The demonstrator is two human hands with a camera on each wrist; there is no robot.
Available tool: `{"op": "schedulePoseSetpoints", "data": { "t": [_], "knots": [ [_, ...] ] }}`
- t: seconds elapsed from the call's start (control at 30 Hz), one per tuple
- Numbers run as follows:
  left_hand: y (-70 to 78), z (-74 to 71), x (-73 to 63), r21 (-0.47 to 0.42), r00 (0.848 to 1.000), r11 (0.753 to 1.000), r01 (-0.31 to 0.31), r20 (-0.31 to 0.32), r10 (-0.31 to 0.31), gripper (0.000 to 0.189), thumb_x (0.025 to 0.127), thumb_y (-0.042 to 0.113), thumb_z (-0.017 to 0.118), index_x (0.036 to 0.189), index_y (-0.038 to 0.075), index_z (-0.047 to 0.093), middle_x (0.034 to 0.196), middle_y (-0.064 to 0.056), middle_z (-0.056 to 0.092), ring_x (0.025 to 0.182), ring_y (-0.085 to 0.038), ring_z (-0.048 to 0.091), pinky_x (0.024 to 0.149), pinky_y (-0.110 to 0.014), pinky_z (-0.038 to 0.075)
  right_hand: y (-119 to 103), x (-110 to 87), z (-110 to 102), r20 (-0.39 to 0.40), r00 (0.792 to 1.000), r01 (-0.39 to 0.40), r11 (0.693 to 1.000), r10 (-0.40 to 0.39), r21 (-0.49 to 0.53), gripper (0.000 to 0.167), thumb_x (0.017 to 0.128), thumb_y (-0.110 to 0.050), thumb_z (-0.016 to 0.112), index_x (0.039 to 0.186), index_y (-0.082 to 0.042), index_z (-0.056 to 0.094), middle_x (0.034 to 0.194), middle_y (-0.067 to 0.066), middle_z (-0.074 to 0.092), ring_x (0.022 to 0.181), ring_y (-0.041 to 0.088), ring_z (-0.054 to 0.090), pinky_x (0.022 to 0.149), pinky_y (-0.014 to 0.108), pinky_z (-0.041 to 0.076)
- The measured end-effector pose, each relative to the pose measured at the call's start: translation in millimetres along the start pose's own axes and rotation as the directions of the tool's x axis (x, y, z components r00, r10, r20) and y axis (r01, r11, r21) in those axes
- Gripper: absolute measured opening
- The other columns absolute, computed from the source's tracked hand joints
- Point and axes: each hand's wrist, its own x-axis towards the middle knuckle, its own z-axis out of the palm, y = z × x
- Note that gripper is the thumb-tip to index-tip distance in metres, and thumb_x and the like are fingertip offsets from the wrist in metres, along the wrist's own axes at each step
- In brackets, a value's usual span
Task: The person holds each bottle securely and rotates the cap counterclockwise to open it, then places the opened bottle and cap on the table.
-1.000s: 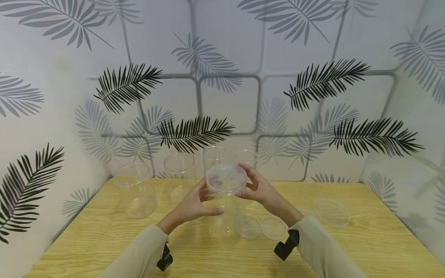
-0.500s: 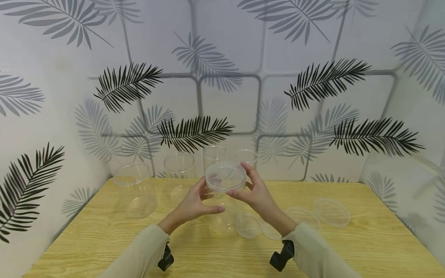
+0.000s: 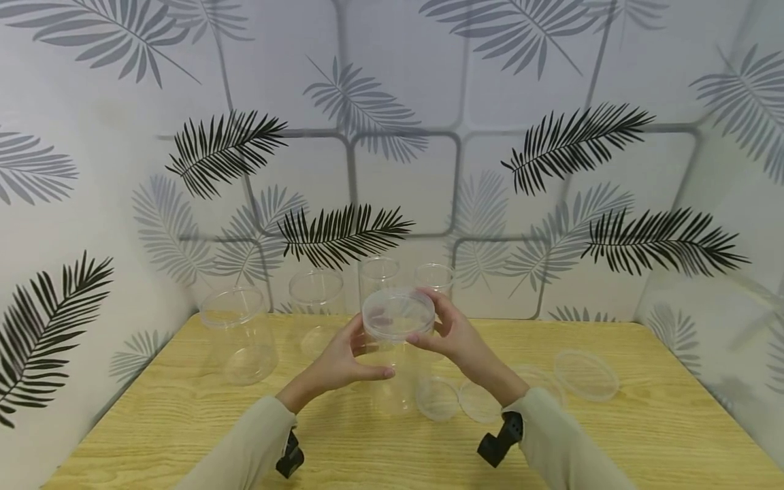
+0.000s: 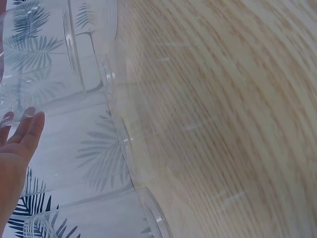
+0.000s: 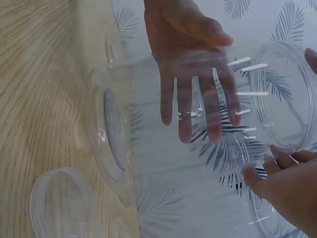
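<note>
A clear plastic jar (image 3: 395,384) stands upright between both hands, in the middle of the head view. My left hand (image 3: 343,361) grips its side, thumb in front and fingers behind. In the right wrist view, those left-hand fingers (image 5: 185,106) show through the transparent wall. A clear round lid (image 3: 398,314) sits on top of the jar. My right hand (image 3: 453,333) holds this lid at its right edge, thumb on the near side and fingers at the far side. The left wrist view shows the jar wall (image 4: 37,64) beside the left fingertips.
Behind and left stand more clear jars: two wider ones (image 3: 233,333) and two narrower ones (image 3: 378,272), all open-topped. Several clear lids lie on the wooden table, among them one small lid (image 3: 437,399) right of the jar and a larger lid (image 3: 586,374) farther right. A leaf-patterned wall (image 3: 398,184) rises behind.
My right hand slid leftward round the lid's edge with the wrist swinging inward, then moved part of the way back right. The left hand and jar stayed nearly in place.
</note>
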Motion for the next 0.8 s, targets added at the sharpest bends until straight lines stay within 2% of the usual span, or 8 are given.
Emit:
{"op": "schedulePoseSetpoints", "data": {
  "t": [0.17, 0.33, 0.43, 0.8],
  "knots": [
    [1.7, -2.2, -1.3, -0.003, 0.999, 1.0, 0.014, 0.042, -0.013, 0.091, 0.069, 0.016, 0.08, 0.142, 0.026, 0.026, 0.139, -0.005, 0.04, 0.122, -0.031, 0.047, 0.1, -0.044, 0.042, 5, 4.1, -11, 0.138, 0.99, 0.016, 0.992, -0.033, 0.125, 0.083, 0.079, -0.019, 0.072, 0.144, -0.006, 0.02, 0.14, 0.024, 0.027, 0.122, 0.038, 0.038, 0.086, 0.026, 0.048],
    [2.2, -2.9, -1.8, -0.011, 0.998, 1.0, 0.018, 0.066, -0.017, 0.09, 0.069, 0.019, 0.08, 0.142, 0.027, 0.027, 0.14, -0.006, 0.038, 0.124, -0.031, 0.045, 0.1, -0.046, 0.041, 8, 6.1, -17, 0.215, 0.974, 0.035, 0.983, -0.075, 0.182, 0.082, 0.08, -0.019, 0.071, 0.143, -0.005, 0.02, 0.139, 0.021, 0.029, 0.118, 0.023, 0.043, 0.089, 0.026, 0.047],
    [2.2, -3.0, -1.4, -0.001, 0.997, 1.0, 0.019, 0.071, -0.019, 0.09, 0.07, 0.02, 0.08, 0.142, 0.026, 0.027, 0.14, -0.006, 0.038, 0.124, -0.031, 0.045, 0.101, -0.045, 0.041, 8, 6.8, -19, 0.229, 0.969, 0.048, 0.978, -0.095, 0.202, 0.082, 0.08, -0.021, 0.071, 0.143, -0.005, 0.02, 0.136, 0.015, 0.032, 0.116, 0.017, 0.045, 0.089, 0.026, 0.047],
    [4.3, -2.1, -3.1, 0.007, 0.997, 0.999, 0.041, 0.064, -0.041, 0.092, 0.069, 0.019, 0.081, 0.142, 0.03, 0.025, 0.142, -0.004, 0.036, 0.125, -0.028, 0.045, 0.101, -0.041, 0.041, 3, 8.6, -19, 0.203, 0.97, 0.083, 0.969, -0.132, 0.233, 0.079, 0.081, -0.021, 0.07, 0.142, -0.007, 0.022, 0.138, 0.002, 0.036, 0.121, 0.017, 0.043, 0.092, 0.026, 0.046]
  ]
}}
